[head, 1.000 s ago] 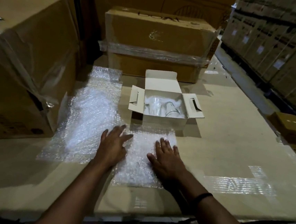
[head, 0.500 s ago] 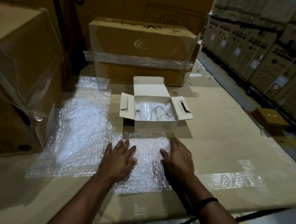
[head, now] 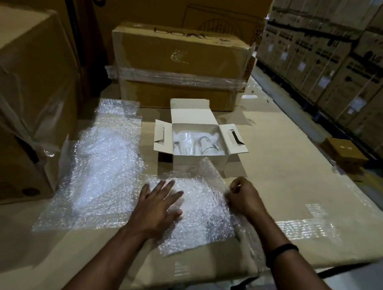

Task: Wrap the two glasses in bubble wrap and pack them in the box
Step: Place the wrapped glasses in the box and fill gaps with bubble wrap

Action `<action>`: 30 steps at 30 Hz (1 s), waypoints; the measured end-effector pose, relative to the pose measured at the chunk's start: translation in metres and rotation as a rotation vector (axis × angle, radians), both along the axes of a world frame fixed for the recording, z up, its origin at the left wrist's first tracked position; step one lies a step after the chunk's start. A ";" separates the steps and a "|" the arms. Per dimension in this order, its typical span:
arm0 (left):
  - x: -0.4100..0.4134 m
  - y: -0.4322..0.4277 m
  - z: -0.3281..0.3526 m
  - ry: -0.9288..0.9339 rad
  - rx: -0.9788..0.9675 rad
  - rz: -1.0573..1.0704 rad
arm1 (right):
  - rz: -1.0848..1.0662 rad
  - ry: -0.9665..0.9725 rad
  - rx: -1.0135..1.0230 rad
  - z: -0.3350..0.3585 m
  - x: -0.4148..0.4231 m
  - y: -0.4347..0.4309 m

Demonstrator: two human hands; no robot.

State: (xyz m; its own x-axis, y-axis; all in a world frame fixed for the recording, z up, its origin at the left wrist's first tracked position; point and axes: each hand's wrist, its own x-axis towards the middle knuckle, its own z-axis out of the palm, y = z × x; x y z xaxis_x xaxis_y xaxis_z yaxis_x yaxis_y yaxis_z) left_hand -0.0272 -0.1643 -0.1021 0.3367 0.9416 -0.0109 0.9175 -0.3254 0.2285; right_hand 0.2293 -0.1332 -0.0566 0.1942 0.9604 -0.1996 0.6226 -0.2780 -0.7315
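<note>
- Warehouse cartons (head: 357,67) stand stacked along our right, with a big brown carton (head: 21,105) at our left and a taped carton (head: 179,69) straight ahead.
- We work on a flat cardboard surface (head: 288,177).
- To the left lies a large sheet of bubble wrap (head: 104,167), its long axis running away from us toward the back.
- A smaller bubble wrap sheet (head: 203,206) lies just in front of us, its far right corner lifted off the cardboard.
- Just beyond it sits the white box (head: 198,162), opening upward, long side left to right, flaps spread left, right and back.
- Inside it are two clear glasses, one on the left (head: 186,142) and one on the right (head: 207,144), side by side. We cannot tell which way their rims point.
- Our left hand (head: 156,207) lies flat on the smaller sheet, fingers spread.
- Our right hand (head: 241,196) pinches that sheet's right edge with curled fingers.
</note>
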 end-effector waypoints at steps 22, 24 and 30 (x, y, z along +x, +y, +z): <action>-0.025 0.015 0.000 -0.825 -0.039 0.394 | 0.519 -0.231 0.306 -0.001 -0.125 -0.054; -0.028 0.018 0.000 -1.040 -0.123 0.512 | 0.639 -0.230 0.180 -0.005 -0.126 -0.056; -0.025 0.020 0.000 -0.490 0.216 0.260 | 0.583 -0.453 0.404 -0.017 -0.097 -0.045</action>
State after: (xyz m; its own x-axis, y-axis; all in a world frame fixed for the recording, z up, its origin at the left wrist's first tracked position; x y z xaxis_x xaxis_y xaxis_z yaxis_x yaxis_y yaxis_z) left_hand -0.0526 -0.1441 -0.1025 0.0125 0.9572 0.2890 0.7779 -0.1910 0.5987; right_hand 0.1322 -0.1785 -0.0737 -0.3765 0.9127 0.1588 0.8426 0.4086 -0.3508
